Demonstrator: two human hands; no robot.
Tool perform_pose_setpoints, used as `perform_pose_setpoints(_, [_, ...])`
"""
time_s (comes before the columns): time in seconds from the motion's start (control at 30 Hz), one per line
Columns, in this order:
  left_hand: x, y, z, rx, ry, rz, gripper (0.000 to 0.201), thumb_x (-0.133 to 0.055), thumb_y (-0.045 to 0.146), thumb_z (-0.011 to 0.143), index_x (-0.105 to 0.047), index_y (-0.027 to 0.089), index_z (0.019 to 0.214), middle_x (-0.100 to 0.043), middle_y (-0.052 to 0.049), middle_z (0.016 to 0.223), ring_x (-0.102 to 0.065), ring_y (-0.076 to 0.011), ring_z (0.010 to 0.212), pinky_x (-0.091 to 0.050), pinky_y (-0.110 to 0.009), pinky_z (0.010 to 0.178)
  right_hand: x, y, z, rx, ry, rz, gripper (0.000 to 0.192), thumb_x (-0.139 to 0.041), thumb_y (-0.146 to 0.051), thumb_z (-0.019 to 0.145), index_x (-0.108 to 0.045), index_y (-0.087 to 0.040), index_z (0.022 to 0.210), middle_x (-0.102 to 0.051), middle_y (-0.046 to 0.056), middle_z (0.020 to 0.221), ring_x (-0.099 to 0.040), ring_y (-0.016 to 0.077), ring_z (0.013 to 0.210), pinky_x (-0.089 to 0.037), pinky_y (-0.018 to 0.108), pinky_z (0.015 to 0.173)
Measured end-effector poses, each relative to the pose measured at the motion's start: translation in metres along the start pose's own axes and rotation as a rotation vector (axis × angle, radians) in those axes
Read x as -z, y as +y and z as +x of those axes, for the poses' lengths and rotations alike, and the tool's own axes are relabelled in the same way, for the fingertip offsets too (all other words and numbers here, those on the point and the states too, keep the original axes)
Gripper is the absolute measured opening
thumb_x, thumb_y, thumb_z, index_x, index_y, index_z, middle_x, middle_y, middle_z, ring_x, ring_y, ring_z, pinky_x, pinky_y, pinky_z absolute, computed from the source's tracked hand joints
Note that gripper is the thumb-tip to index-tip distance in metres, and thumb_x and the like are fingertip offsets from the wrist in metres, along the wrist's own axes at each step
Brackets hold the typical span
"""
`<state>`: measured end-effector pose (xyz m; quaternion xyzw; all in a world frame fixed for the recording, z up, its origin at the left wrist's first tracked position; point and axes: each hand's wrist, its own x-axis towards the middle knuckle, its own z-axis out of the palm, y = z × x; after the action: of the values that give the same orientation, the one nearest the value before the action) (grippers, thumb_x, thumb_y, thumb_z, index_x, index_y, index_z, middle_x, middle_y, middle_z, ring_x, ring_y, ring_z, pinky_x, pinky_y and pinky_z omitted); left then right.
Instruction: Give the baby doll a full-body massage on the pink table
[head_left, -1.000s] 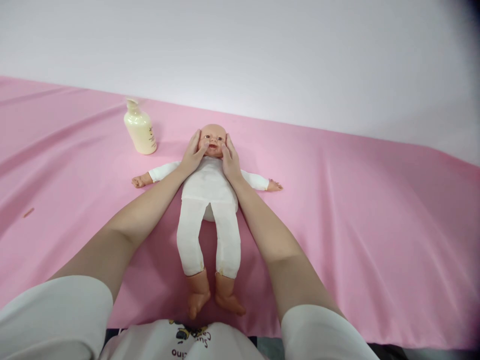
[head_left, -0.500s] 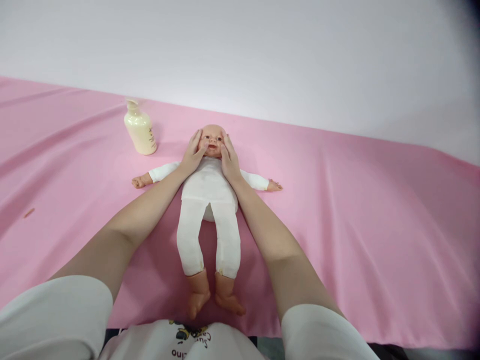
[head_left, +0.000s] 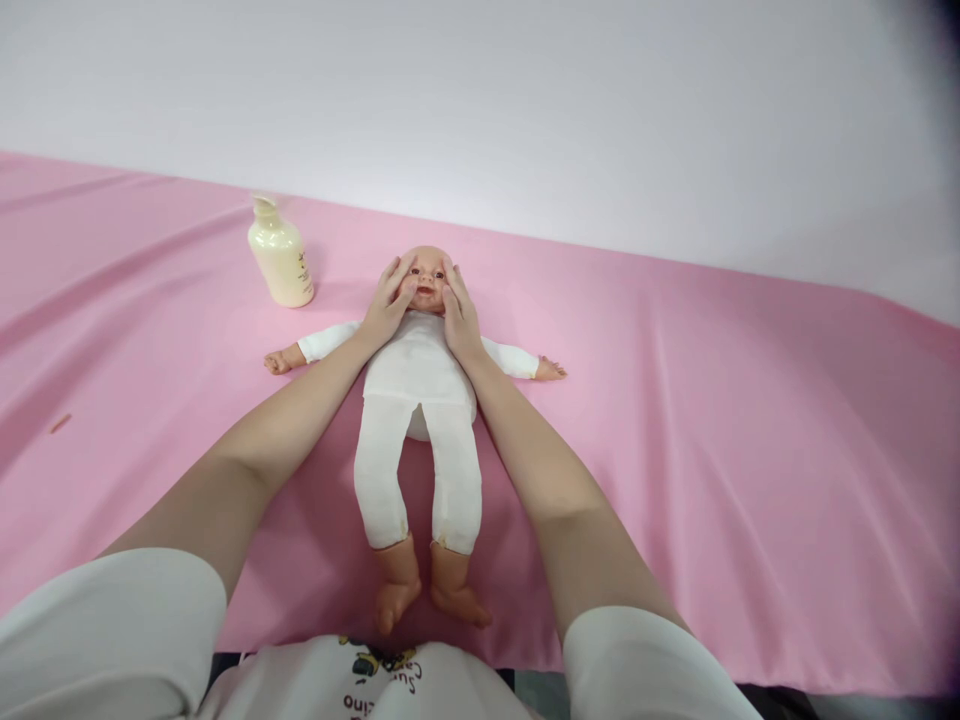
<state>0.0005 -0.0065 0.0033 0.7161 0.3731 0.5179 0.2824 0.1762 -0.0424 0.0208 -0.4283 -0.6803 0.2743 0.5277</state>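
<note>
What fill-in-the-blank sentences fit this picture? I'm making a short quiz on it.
1. Both hands, left hand and right hand, rest on the doll's ____.
2. The doll lies on its ____.
3. The cloth under it is ____.
4. The cream bottle stands beside the doll's head, on the person's ____ side.

Missing words: face; back; pink; left

Doll [head_left: 418, 400], lying between the hands: wearing a plain white suit, showing peach limbs. Sheet [head_left: 712, 400] beneath the hands: showing solid pink. Bottle [head_left: 280, 255], beyond the left hand [head_left: 386, 308]: appearing cream. Wall [head_left: 525, 110] beyond the hands: appearing pale lilac-white.
</note>
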Motion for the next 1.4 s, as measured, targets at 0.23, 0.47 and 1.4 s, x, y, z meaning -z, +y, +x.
perform_pose_setpoints(0.23, [-0.003, -0.005, 0.001, 0.100, 0.026, -0.032, 0.077, -0.050, 0.071, 0.092, -0.038, 0.027, 0.154, -0.029, -0.008, 0.166, -0.023, -0.0268, 0.156, -0.016, -0.044, 0.130, -0.002, 0.002, 0.000, -0.141, 0.053, 0.021, 0.102, -0.034, -0.082, 0.088, -0.026, -0.010, 0.159, -0.024, 0.010, 0.168, -0.022, 0.0225, 0.157, -0.014, 0.039, 0.132])
perform_pose_setpoints(0.47, [-0.001, 0.008, 0.000, 0.031, -0.007, -0.001, 0.071, -0.042, 0.070, 0.095, -0.043, 0.028, 0.152, -0.034, -0.005, 0.164, -0.020, -0.0237, 0.157, -0.012, -0.043, 0.130, 0.000, 0.000, 0.000, -0.021, 0.006, 0.026, 0.083, -0.033, -0.077, 0.093, -0.033, -0.026, 0.158, -0.029, -0.002, 0.167, -0.015, 0.0203, 0.159, -0.010, 0.043, 0.132])
perform_pose_setpoints(1.4, [-0.003, 0.001, -0.001, 0.129, 0.017, -0.012, 0.077, -0.044, 0.073, 0.093, -0.036, 0.028, 0.155, -0.028, -0.008, 0.167, -0.021, -0.0256, 0.157, -0.015, -0.045, 0.130, -0.001, -0.003, -0.001, -0.164, 0.036, 0.048, 0.107, -0.048, -0.083, 0.083, -0.024, -0.012, 0.159, -0.022, 0.010, 0.169, -0.021, 0.0250, 0.157, -0.015, 0.042, 0.132])
